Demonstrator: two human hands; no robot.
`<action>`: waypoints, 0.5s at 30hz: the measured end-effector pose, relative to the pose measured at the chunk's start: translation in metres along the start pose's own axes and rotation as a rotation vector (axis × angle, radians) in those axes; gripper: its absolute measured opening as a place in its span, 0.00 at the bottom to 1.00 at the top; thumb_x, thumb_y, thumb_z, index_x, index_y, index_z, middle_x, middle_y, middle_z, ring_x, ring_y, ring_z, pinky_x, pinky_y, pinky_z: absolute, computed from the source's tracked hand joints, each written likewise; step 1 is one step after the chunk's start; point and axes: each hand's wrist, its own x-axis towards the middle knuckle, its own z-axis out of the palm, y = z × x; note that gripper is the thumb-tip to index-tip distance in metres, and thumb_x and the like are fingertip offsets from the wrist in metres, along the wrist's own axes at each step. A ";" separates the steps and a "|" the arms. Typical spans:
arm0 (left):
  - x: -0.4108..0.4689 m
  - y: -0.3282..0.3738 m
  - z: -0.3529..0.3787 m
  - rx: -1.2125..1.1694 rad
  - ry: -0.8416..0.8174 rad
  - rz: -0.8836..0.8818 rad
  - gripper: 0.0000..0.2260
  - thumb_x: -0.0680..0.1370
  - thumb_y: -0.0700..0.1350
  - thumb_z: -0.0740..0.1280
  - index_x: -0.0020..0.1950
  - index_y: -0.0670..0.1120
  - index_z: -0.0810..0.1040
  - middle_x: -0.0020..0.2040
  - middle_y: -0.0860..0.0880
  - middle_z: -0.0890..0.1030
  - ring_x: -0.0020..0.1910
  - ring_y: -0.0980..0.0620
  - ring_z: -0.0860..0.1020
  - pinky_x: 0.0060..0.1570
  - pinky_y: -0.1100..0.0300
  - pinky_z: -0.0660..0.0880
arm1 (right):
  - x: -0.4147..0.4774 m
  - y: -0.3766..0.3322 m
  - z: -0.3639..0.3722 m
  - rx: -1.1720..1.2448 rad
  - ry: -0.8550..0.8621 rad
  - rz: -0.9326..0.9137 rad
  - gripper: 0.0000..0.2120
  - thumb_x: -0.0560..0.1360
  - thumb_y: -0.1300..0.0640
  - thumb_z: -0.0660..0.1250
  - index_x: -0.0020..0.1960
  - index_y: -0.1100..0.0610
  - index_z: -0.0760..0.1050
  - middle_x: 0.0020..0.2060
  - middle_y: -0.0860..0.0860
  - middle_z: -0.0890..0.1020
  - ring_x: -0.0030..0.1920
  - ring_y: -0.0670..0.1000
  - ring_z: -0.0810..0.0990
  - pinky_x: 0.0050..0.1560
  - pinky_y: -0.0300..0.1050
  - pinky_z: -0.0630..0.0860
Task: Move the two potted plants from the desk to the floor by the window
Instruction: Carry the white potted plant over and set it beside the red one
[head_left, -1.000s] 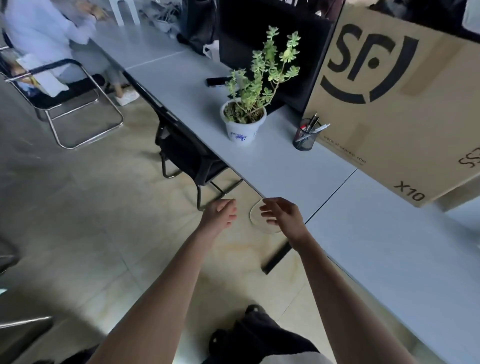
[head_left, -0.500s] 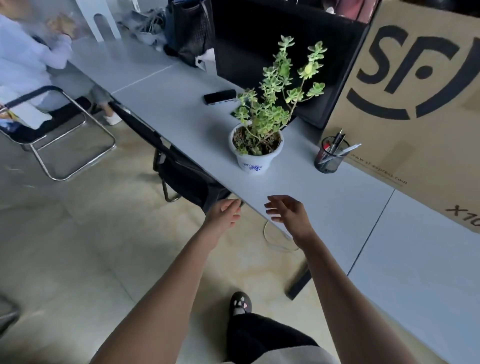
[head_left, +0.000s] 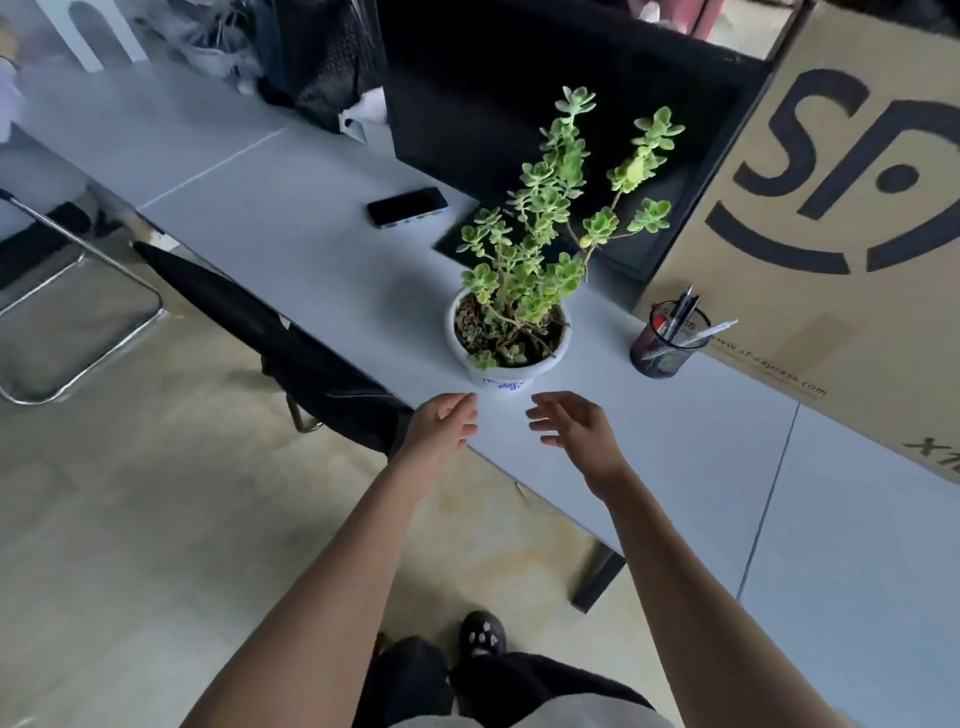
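since the earlier frame both hands have advanced from over the floor to above the near edge of the desk (head_left: 322, 171), and the potted plant (head_left: 511, 332) now lies just ahead of them. the left hand (head_left: 444, 426) and right hand (head_left: 574, 423) are both open, fingers loosely spread and curled, holding nothing; neither touches the pot. the white pot stands upright on the desk, directly forward of the gap between the two hands, so the hands flank its centre line. the left hand's fingertips are the nearer, close to the pot's lower left side; the right hand sits slightly further off to the lower right. the plant's long axis is vertical, its stems leaning toward the cardboard box (head_left: 831, 218). the likely next step is a two-handed grasp on the pot's sides. a pen holder (head_left: 662, 345) stands to the right, apart from the pot. only one potted plant is in view.
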 end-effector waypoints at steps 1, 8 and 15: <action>0.005 0.002 -0.002 0.001 -0.013 0.006 0.10 0.78 0.48 0.63 0.55 0.45 0.77 0.50 0.45 0.79 0.42 0.53 0.79 0.46 0.60 0.74 | 0.003 -0.001 0.002 0.000 0.013 0.003 0.09 0.77 0.55 0.62 0.52 0.58 0.77 0.44 0.55 0.83 0.45 0.53 0.81 0.49 0.49 0.76; 0.049 0.012 -0.022 0.093 -0.158 -0.040 0.15 0.77 0.49 0.63 0.60 0.42 0.76 0.50 0.44 0.80 0.47 0.48 0.79 0.51 0.56 0.75 | 0.018 -0.006 0.022 0.026 0.168 0.044 0.10 0.77 0.54 0.62 0.52 0.58 0.78 0.45 0.55 0.83 0.45 0.53 0.81 0.51 0.51 0.77; 0.090 0.029 -0.056 0.168 -0.295 -0.017 0.11 0.78 0.49 0.62 0.55 0.45 0.77 0.49 0.45 0.80 0.45 0.49 0.79 0.52 0.53 0.75 | 0.023 -0.005 0.049 0.123 0.369 0.104 0.09 0.77 0.55 0.63 0.52 0.59 0.77 0.44 0.55 0.82 0.45 0.54 0.81 0.48 0.48 0.76</action>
